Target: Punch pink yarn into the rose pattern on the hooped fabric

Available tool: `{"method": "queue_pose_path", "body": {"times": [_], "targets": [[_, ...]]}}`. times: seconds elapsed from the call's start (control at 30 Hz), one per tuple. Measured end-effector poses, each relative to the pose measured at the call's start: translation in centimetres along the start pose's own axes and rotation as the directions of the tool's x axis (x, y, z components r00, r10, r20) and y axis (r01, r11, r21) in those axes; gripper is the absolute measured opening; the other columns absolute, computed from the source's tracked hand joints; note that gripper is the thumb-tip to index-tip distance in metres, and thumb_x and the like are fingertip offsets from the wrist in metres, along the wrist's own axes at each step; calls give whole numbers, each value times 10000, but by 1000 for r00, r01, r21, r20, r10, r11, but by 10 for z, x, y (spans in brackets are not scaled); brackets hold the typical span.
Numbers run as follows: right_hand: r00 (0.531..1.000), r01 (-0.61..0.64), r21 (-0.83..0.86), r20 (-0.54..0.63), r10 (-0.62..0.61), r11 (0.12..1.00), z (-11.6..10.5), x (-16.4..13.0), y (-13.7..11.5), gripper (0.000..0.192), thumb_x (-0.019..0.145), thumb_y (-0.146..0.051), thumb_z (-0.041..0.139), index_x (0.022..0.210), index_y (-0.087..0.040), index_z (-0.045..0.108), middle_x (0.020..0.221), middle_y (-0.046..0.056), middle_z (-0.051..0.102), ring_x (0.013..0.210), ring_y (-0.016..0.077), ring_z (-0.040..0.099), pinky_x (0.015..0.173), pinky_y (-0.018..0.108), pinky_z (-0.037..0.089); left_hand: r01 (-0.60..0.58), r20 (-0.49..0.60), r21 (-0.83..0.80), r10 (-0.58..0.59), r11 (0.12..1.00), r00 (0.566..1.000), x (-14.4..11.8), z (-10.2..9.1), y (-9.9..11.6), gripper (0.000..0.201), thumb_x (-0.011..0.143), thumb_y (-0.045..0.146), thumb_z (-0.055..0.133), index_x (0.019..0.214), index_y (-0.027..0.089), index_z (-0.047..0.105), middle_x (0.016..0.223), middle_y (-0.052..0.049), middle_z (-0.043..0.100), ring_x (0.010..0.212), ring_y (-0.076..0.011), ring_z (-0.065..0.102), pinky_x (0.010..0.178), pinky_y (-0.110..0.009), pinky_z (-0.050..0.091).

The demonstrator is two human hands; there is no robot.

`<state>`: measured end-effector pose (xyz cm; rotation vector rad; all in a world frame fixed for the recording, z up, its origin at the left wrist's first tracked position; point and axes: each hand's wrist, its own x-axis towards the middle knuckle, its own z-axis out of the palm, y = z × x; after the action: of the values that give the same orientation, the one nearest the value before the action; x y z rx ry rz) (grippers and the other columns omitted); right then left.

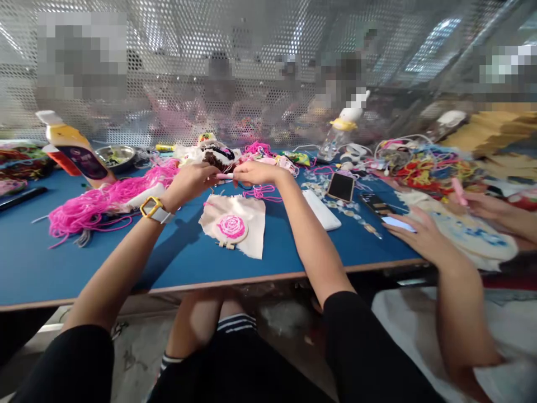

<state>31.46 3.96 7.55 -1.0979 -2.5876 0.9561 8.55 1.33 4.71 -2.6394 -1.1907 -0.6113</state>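
Above the far part of the blue table, my left hand [196, 180] and my right hand [259, 174] meet, fingers closed on the two ends of a slim pink punch needle [224, 176]. Its tip is too small to make out. Just nearer to me lies a beige cloth [254, 232] in a small round embroidery hoop [226, 244], with the hoop's screw clamp towards me. A pink looped rose [231, 226] fills the middle of the hoop. Neither hand touches the cloth. Pink yarn [264, 193] lies loose behind it.
A large pink yarn heap [79, 210] and a tilted glue bottle [81, 151] are at left. To the right are a white flat box [321, 210], a phone [341, 186] and a clear bottle [335, 140]. Another person's hand [422, 235] rests near a hooped cloth [474, 232].
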Motion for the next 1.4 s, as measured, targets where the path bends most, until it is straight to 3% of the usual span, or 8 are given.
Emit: {"method": "queue_pose_path", "body": {"times": [0.2,0.33,0.43,0.57,0.77,1.07,1.23,1.4], "targets": [[967,157,295,-238,-86,943,29,-23,29,357,855,-502,649,811,-154,581,606,-38,480,514,61,377,485,199,263,-39,-147,-114,22,993,989,-29,10,8,195,899,303,599,1012,182,702,871,-79,672,746,-173,563,651,-276,374],[896,158,419,-442,49,894,51,-34,52,498,796,-639,607,654,-168,528,481,-70,335,442,59,242,456,236,157,-14,-269,-42,3,999,963,-34,16,11,275,962,333,468,965,193,705,922,-100,635,748,-181,550,602,-287,343],[839,90,416,-521,156,905,62,-38,60,529,728,-665,634,593,-160,553,434,-74,297,437,61,222,461,244,129,-41,-222,24,45,999,974,-34,23,14,263,956,325,474,941,199,704,975,-108,615,719,-169,529,563,-287,299],[800,50,383,-568,192,922,65,-41,66,536,706,-659,647,593,-136,623,408,-64,310,431,62,243,462,248,142,-38,-173,63,49,997,984,-36,29,12,247,950,296,479,921,188,700,908,-108,591,675,-167,499,543,-293,253],[715,87,457,-648,264,885,65,-41,80,546,683,-666,676,530,-155,561,364,-60,320,383,51,240,434,244,142,18,-210,-37,-26,999,977,-40,23,-5,217,932,221,478,908,186,691,867,-94,609,716,-187,539,581,-293,296],[694,102,510,-652,306,854,62,-45,84,490,696,-603,684,521,-182,506,392,-26,408,369,58,284,400,232,167,54,-242,3,-52,999,969,-46,15,-20,249,937,225,411,922,195,658,883,-87,659,752,-199,571,625,-297,349],[643,33,514,-667,375,857,60,-47,91,422,725,-535,635,527,-186,503,379,-32,372,375,64,273,397,226,192,127,-253,58,-108,990,961,-51,11,-35,237,923,241,417,916,186,648,877,-105,655,710,-209,551,590,-298,291],[639,4,493,-670,377,870,64,-44,92,457,738,-551,612,496,-199,450,384,-22,387,368,71,300,399,226,204,196,-278,-175,-239,965,930,-51,16,-37,163,884,251,467,845,180,608,691,-54,591,599,-172,466,583,-282,262]]}}
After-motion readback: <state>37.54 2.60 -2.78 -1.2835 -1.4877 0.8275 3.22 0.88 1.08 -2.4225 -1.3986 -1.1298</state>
